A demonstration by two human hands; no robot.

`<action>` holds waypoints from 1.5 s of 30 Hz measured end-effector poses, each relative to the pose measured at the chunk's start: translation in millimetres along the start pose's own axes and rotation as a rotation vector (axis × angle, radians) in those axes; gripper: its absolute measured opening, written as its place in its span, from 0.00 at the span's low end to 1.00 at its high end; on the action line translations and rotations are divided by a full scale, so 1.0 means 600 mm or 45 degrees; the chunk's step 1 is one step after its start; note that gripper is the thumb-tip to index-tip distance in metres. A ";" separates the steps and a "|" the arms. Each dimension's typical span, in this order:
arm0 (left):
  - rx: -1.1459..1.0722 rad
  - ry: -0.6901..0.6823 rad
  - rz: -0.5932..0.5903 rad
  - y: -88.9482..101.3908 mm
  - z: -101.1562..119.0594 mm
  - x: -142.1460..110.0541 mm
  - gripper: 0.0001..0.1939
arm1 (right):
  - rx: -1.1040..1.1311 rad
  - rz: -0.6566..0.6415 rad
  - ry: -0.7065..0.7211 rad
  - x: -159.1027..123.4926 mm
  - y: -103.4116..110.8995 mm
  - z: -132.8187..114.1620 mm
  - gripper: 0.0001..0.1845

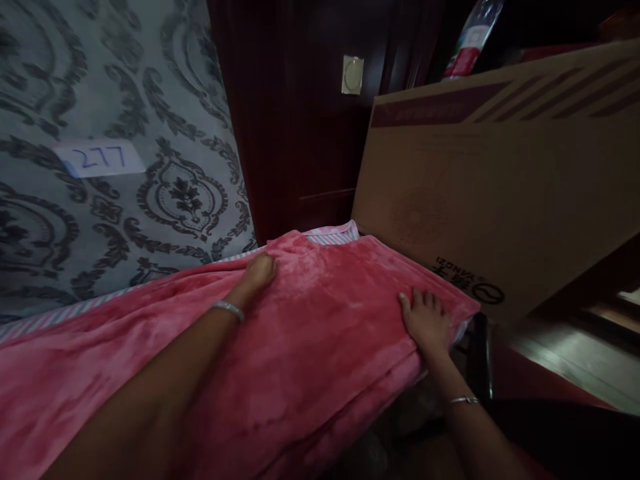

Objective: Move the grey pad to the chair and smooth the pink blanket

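Observation:
A pink plush blanket (320,333) is spread before me over a raised surface, its lower edge folded in layers. Near the blanket's far left side, my left hand (261,269) has its fingers curled into the plush, closed on it; the fingertips are hidden. On the right part, close to the corner, my right hand (427,321) lies flat with its fingers apart, touching the fabric. A striped cloth (334,235) in pale pink and grey shows from under the blanket at the back and along the wall side.
Patterned wallpaper with a paper label (103,159) reading 277 borders the left side. A dark wooden panel (300,120) stands behind. At right leans a large cardboard box (490,180), with a plastic bottle (473,43) above its top edge. A black metal bar (483,357) is below the blanket's right corner.

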State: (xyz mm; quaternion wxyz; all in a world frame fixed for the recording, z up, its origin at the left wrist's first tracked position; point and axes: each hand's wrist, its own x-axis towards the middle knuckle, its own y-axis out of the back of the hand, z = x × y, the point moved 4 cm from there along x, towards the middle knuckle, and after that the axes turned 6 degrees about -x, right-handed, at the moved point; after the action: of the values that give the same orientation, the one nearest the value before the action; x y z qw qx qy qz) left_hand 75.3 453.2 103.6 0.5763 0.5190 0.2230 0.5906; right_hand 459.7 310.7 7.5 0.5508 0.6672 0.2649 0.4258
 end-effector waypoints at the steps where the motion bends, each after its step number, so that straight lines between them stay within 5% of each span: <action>1: 0.021 0.013 -0.025 -0.017 -0.003 0.012 0.13 | 0.005 0.002 -0.001 0.000 0.002 0.000 0.36; 6: 0.119 0.051 -0.108 -0.072 -0.011 0.043 0.19 | 0.022 0.022 0.018 -0.002 0.005 -0.001 0.35; 11: 0.189 0.119 -0.063 -0.059 -0.041 0.062 0.23 | 0.014 0.057 -0.003 -0.001 0.000 0.003 0.35; 20: 0.134 0.115 -0.269 -0.073 -0.060 0.079 0.23 | -0.026 0.016 0.008 0.002 -0.002 0.000 0.33; 25: 0.037 0.066 -0.305 -0.083 -0.005 0.113 0.24 | -0.048 -0.011 0.006 0.001 0.005 -0.005 0.32; 34: -0.072 -0.023 -0.400 -0.160 0.118 0.195 0.28 | -0.045 0.010 0.033 0.002 0.004 -0.008 0.32; 45: 0.069 0.098 -0.340 -0.213 0.159 0.244 0.18 | -0.007 0.009 0.014 0.006 -0.010 -0.004 0.34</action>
State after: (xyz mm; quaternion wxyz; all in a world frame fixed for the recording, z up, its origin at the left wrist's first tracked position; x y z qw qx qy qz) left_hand 245.3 584.8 80.3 0.6264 0.4772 0.3280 0.5218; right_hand 460.0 316.5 2.6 0.5496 0.6642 0.2643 0.4324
